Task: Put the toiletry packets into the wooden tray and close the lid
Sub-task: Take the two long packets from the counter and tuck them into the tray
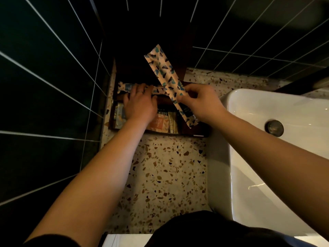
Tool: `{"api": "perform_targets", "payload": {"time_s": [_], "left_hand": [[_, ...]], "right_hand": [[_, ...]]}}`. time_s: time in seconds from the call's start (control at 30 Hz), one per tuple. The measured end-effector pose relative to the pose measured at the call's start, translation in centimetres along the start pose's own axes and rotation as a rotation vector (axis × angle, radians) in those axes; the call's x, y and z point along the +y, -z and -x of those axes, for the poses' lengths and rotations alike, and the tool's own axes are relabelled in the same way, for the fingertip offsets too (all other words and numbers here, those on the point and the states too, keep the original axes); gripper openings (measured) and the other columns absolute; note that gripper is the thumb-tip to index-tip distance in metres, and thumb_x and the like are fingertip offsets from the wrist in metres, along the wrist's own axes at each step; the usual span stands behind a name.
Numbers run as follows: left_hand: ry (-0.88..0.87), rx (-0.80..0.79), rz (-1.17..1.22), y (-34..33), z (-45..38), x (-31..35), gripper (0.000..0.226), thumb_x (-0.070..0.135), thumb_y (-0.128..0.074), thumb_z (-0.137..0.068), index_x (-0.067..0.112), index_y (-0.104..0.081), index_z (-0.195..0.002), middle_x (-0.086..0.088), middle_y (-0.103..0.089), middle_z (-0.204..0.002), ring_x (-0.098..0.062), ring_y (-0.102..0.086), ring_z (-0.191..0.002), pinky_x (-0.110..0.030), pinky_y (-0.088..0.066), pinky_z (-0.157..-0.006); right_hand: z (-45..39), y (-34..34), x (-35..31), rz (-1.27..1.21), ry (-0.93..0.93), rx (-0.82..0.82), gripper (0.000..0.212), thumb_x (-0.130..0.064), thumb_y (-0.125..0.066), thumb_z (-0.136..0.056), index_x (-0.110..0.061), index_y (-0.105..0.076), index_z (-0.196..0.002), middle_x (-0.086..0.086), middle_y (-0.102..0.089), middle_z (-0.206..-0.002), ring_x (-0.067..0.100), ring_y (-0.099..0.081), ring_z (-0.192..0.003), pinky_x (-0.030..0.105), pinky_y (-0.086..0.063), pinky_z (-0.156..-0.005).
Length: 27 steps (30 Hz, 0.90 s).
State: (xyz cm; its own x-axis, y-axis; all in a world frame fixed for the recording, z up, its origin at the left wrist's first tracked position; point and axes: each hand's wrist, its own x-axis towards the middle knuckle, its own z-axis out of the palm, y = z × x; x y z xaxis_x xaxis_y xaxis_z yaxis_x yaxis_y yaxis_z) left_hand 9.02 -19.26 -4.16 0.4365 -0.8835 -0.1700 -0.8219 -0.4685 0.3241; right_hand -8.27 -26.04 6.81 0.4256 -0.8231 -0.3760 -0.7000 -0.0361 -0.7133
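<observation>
A white sink [277, 148] is filling the right side, with its drain [274, 128] showing dark near the basin's far end. Left of it a speckled counter [165, 175] is running back to dark tiled walls [44, 77]. At the counter's far end the wooden tray [194, 131] is sitting just beside the sink's corner, its lid [151, 41] standing open and upright against the wall behind it.

Both bare forearms are reaching forward over the counter to the tray. The right hand [199, 102] is hovering over the tray's right end, fingers curled and pinching a long packet [169, 81] printed with blue and dark shapes. That packet is slanting up and away to the left, its upper end rising in front of the open lid and its lower end hanging below the hand, over the tray's right edge. The left hand [140, 102] is lying palm down over the tray's left half, fingers spread and pressing on a second long packet [128, 87] that is lying crosswise along the tray's back part; whether the fingers are gripping it cannot be told. The two long packets are crossing near the fingertips of both hands.

Below the left hand, in the tray's front part, small packets [165, 123] are standing side by side, orange and pale ones among them, with a bluish one [120, 114] at the left end.
</observation>
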Motion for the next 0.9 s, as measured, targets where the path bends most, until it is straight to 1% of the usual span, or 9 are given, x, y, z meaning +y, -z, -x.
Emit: {"api": "perform_targets", "payload": {"time_s": [0.1,0.2,0.27,0.37,0.43,0.5,0.7,0.8,0.9], "left_hand": [[0.004,0.038,0.088,0.5,0.3,-0.2,0.046,0.037,-0.042,-0.101,0.022,-0.052,-0.144,-0.007,-0.045,-0.155,-0.029,-0.035,-0.145,-0.048,-0.028,-0.117],[0.064,0.199,0.202,1.6,2.0,-0.7,0.037,0.028,-0.054,-0.097,0.017,-0.063,-0.131,-0.006,-0.053,-0.144,-0.031,-0.043,-0.134,-0.048,-0.036,-0.111],[0.158,0.305,0.204,2.1,3.7,-1.5,0.039,0.029,-0.057,-0.094,0.019,-0.061,-0.132,-0.004,-0.052,-0.144,-0.03,-0.04,-0.136,-0.048,-0.036,-0.11],[0.314,0.326,0.2,2.0,5.9,-2.6,0.055,0.036,-0.058,-0.094,0.018,-0.046,-0.144,-0.008,-0.042,-0.154,-0.031,-0.031,-0.144,-0.05,-0.03,-0.115],[0.373,0.259,0.208,1.5,6.9,-3.0,0.067,0.04,-0.057,-0.095,0.013,-0.034,-0.152,-0.011,-0.034,-0.159,-0.032,-0.027,-0.147,-0.052,-0.027,-0.118],[0.389,0.205,0.239,1.0,7.4,-3.0,0.075,0.043,-0.055,-0.097,0.012,-0.024,-0.157,-0.013,-0.028,-0.162,-0.033,-0.028,-0.148,-0.051,-0.026,-0.118],[0.395,0.203,0.25,1.0,7.4,-3.0,0.08,0.047,-0.054,-0.097,0.013,-0.016,-0.159,-0.014,-0.027,-0.163,-0.034,-0.03,-0.147,-0.05,-0.026,-0.118],[0.405,0.204,0.237,0.9,7.3,-2.8,0.081,0.048,-0.055,-0.096,0.013,-0.017,-0.159,-0.014,-0.028,-0.162,-0.034,-0.031,-0.146,-0.05,-0.027,-0.117],[0.414,0.199,0.211,0.8,7.3,-2.8,0.083,0.05,-0.054,-0.096,0.012,-0.016,-0.159,-0.014,-0.027,-0.163,-0.034,-0.03,-0.147,-0.049,-0.026,-0.118]], "right_hand": [[-0.3,0.0,0.0,0.026,0.01,-0.011,0.02,-0.034,-0.068,-0.093,-0.028,-0.07,-0.112,-0.004,-0.07,-0.102,0.011,-0.066,-0.09,0.027,-0.056,-0.072],[-0.8,0.0,0.1,0.107,0.025,-0.03,0.023,-0.037,-0.066,-0.094,-0.029,-0.07,-0.115,-0.002,-0.07,-0.098,0.009,-0.064,-0.078,0.021,-0.046,-0.057],[-1.2,0.0,0.2,0.201,0.04,-0.058,0.028,-0.036,-0.064,-0.095,-0.028,-0.068,-0.121,-0.002,-0.067,-0.1,0.008,-0.06,-0.072,0.018,-0.039,-0.052],[-1.9,-0.6,0.0,0.355,0.07,-0.103,0.037,-0.034,-0.063,-0.096,-0.024,-0.064,-0.132,0.0,-0.063,-0.11,0.015,-0.059,-0.086,0.019,-0.04,-0.06],[-2.7,-1.4,-0.3,0.415,0.086,-0.125,0.039,-0.033,-0.064,-0.096,-0.022,-0.063,-0.133,0.005,-0.065,-0.124,0.021,-0.062,-0.102,0.028,-0.048,-0.075],[-3.5,-2.2,-0.6,0.472,0.112,-0.151,0.038,-0.032,-0.065,-0.095,-0.021,-0.064,-0.132,0.009,-0.065,-0.128,0.026,-0.063,-0.109,0.036,-0.053,-0.084],[-5.7,-4.8,-2.0,0.635,0.185,-0.203,0.032,-0.029,-0.061,-0.098,-0.019,-0.066,-0.128,0.013,-0.067,-0.121,0.034,-0.065,-0.106,0.038,-0.054,-0.079],[-6.7,-6.1,-2.4,0.715,0.206,-0.18,0.03,-0.028,-0.06,-0.098,-0.017,-0.067,-0.125,0.012,-0.066,-0.121,0.034,-0.063,-0.107,0.037,-0.048,-0.077],[-7.5,-7.1,-2.4,0.854,0.278,-0.117,0.029,-0.018,-0.062,-0.096,-0.011,-0.066,-0.124,0.011,-0.06,-0.124,0.034,-0.059,-0.112,0.039,-0.046,-0.078]]}}
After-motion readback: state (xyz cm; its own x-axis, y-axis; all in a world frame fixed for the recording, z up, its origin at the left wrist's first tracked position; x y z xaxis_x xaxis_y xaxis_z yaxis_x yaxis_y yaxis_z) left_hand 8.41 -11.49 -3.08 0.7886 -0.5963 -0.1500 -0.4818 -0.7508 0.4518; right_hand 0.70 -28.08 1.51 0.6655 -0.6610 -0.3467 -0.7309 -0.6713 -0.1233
